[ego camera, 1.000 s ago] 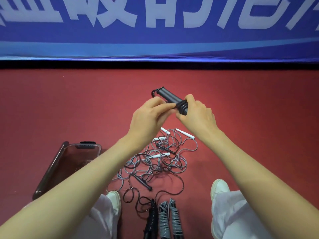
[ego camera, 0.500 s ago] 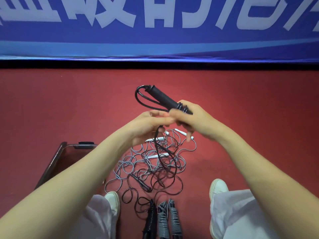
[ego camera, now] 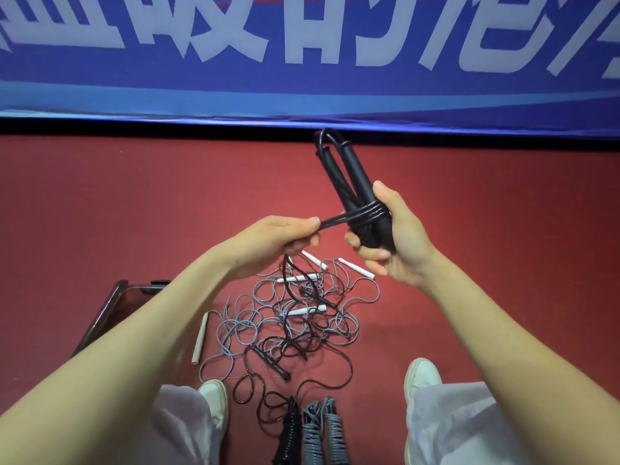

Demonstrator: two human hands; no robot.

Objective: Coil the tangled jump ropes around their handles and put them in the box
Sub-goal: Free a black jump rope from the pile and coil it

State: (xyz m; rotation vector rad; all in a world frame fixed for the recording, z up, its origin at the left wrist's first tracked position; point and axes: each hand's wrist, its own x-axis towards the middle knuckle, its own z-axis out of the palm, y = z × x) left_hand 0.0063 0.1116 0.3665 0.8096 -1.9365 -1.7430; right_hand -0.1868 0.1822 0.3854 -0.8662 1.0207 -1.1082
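**Fingers draw black cord tight round the handles**

Thumb and fingertips of the left hand pinch the black cord and pull it taut to the left. The right hand, fingers curled, grips the black handles in the air above the red floor. Half a second ago the handles leaned left with a wide, slack loop hanging off their tip. Now they point up and away, the loop lies narrow alongside them, and several turns sit snug just above the grip.

The winding looks well begun but far from done. The rest of the cord drops from the left hand into the tangle of grey and black ropes on the floor between the shoes. There it crosses grey cord and white handles, and it may snag as it is drawn up. A loose black handle lies in the heap, and a pale handle lies just to its left.

Three coiled ropes, one black and two grey, lie at the near edge, not yet boxed. The box stands at the left, largely hidden behind the left forearm. A blue banner runs along the back.
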